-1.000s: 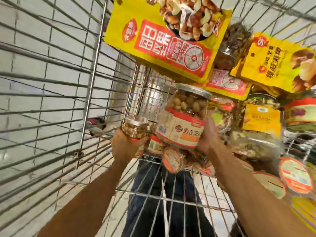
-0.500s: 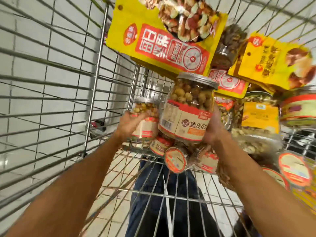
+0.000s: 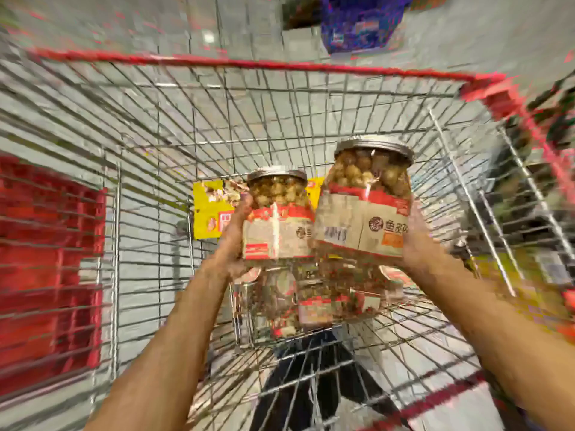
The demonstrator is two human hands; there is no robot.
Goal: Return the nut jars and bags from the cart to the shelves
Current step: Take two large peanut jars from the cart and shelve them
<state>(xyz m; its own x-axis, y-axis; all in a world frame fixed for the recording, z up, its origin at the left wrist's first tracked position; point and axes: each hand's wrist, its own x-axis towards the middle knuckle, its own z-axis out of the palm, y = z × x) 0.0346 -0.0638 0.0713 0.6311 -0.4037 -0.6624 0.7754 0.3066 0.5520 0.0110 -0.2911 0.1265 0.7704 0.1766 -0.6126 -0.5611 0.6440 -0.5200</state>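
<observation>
- Smaller nut jar (image 3: 277, 219): silver lid, red and tan label; held upright and gripped at its left side by the left hand (image 3: 233, 244).
- Larger nut jar (image 3: 364, 209): same kind of label, slightly tilted; gripped at its right side by the right hand (image 3: 417, 241). It is just beside the smaller jar.
- Both jars are held up inside the wire cart (image 3: 217, 119), near its middle.
- Yellow bag (image 3: 208, 213): seen behind the smaller jar.
- Further jars (image 3: 308, 306): blurred, at the cart's near edge.
</observation>
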